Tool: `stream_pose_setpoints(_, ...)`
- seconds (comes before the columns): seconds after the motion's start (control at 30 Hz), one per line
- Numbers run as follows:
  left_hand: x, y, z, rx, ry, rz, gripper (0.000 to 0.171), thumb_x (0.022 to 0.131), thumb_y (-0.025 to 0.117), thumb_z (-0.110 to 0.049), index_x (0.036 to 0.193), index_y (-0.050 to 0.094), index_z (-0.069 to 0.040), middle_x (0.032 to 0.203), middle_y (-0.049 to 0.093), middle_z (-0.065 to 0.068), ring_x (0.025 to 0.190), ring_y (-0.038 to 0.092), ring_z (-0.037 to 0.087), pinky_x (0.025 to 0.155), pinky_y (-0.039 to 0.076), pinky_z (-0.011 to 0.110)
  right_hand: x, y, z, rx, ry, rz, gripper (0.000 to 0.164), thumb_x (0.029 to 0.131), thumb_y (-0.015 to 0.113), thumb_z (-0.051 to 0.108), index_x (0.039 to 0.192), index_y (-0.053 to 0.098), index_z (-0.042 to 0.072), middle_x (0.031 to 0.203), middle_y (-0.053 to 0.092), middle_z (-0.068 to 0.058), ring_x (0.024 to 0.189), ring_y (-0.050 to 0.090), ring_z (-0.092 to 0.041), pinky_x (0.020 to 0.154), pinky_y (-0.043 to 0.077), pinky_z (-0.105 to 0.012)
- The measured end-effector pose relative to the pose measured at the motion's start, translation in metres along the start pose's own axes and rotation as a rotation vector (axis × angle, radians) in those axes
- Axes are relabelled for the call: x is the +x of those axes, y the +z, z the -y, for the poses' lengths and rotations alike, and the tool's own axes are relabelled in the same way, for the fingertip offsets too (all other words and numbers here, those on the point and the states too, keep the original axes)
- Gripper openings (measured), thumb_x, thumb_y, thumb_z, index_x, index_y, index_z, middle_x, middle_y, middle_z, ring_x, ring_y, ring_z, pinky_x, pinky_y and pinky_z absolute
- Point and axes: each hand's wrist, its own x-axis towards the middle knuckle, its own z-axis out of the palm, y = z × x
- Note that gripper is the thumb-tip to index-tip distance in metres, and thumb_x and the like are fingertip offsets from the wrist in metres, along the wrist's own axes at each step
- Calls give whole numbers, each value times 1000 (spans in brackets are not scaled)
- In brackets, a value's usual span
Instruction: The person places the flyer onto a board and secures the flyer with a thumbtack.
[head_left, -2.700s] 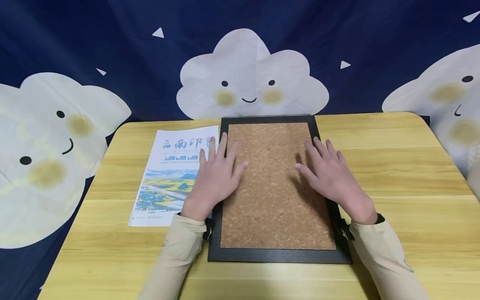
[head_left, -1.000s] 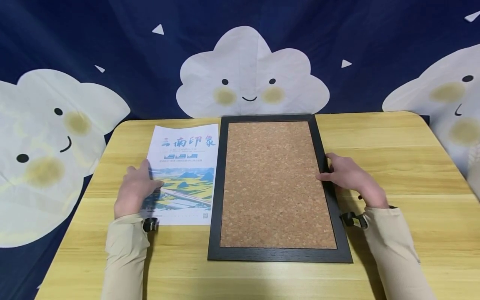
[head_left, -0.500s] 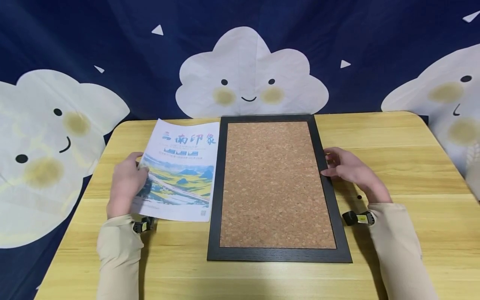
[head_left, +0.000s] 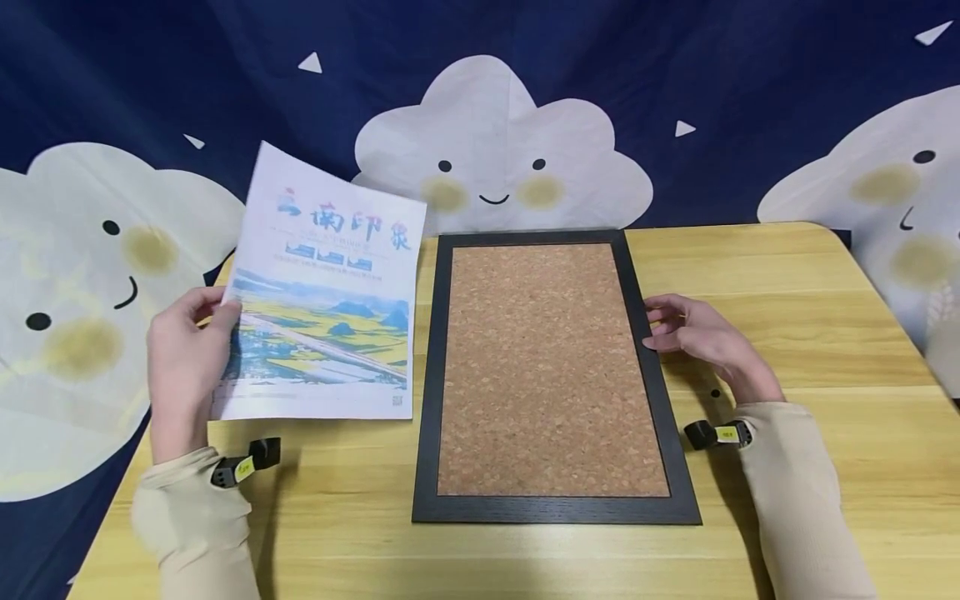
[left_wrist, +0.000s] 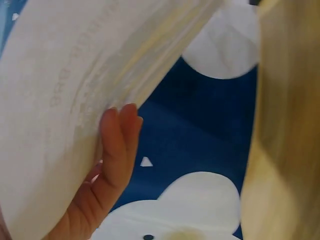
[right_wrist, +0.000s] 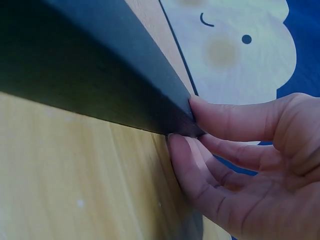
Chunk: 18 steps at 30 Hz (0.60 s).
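My left hand (head_left: pixel 187 358) holds a printed poster sheet (head_left: pixel 337 333) by its left edge, thumb on the printed face and fingers behind. The sheet is raised and tilted above the table, with Chinese characters over a landscape picture. In the left wrist view, two fingers (left_wrist: pixel 115 145) press against its pale back. A cork board (head_left: pixel 551 375) in a black frame lies flat on the table, right of the sheet. My right hand (head_left: pixel 701 337) grips the frame's right side; in the right wrist view the thumb (right_wrist: pixel 235 117) touches its side and a fingertip sits at its lower edge.
The light wood table (head_left: pixel 795 333) reaches back to a dark blue cloth (head_left: pixel 720 50) printed with white smiling clouds. Small black wrist cameras (head_left: pixel 255 458) jut from both cuffs. A small black dot (head_left: pixel 716 393) shows near the right wrist.
Both hands were spread over the board and sheet first. The left hand then took the sheet's left edge and lifted it up and leftward. The right hand moved to the frame's right side and stayed.
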Motion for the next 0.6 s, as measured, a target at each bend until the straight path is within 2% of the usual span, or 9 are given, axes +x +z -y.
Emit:
stream_pose_setpoints(0.1, -5, -4, -9, -132, -29, -73, 34, 106, 56, -23, 135, 68, -9, 96, 63, -9, 74, 59, 5, 58, 45, 14, -1, 0, 1, 7, 1, 1, 70, 92, 70, -6, 152, 34, -15, 134, 47, -28, 105, 49, -24, 77, 50, -18)
stream_pose_setpoints(0.17, -10, -4, -15, -234, -25, -110, 29, 105, 59, -18, 131, 69, -10, 91, 64, -12, 73, 60, 5, 56, 45, 14, -1, 0, 1, 11, -3, 4, 70, 93, 70, -6, 151, 34, -16, 134, 47, -28, 104, 49, -23, 77, 51, -18)
stream_pose_setpoints(0.3, -20, 3, -27, -463, 28, -137, 30, 102, 62, -8, 131, 68, -14, 89, 70, -7, 72, 64, 7, 57, 46, 14, -1, -1, 1, 6, -11, 7, 70, 93, 70, -5, 151, 33, -16, 133, 47, -28, 104, 48, -24, 77, 51, -18)
stream_pose_setpoints(0.4, -28, 17, -37, -621, 79, -135, 38, 101, 62, -2, 135, 63, -19, 88, 70, -2, 69, 65, 9, 60, 47, 16, -1, -2, 0, -10, -13, 6, 70, 93, 71, -3, 151, 34, -16, 133, 47, -27, 105, 47, -25, 77, 48, -19)
stream_pose_setpoints(0.47, -34, 29, -43, -666, 130, -127, 39, 101, 60, 1, 133, 63, -20, 93, 68, 1, 73, 64, 9, 64, 48, 18, -1, -2, 0, -20, -12, 7, 70, 94, 70, -2, 151, 34, -15, 133, 47, -26, 105, 46, -26, 77, 47, -19)
stream_pose_setpoints(0.6, -47, 56, -53, -661, 218, -59, 28, 101, 55, 3, 119, 69, -13, 102, 63, 5, 60, 52, 9, 53, 42, 19, 0, -2, 0, -31, -11, 12, 69, 94, 70, -1, 152, 34, -14, 134, 48, -27, 106, 46, -27, 77, 46, -19)
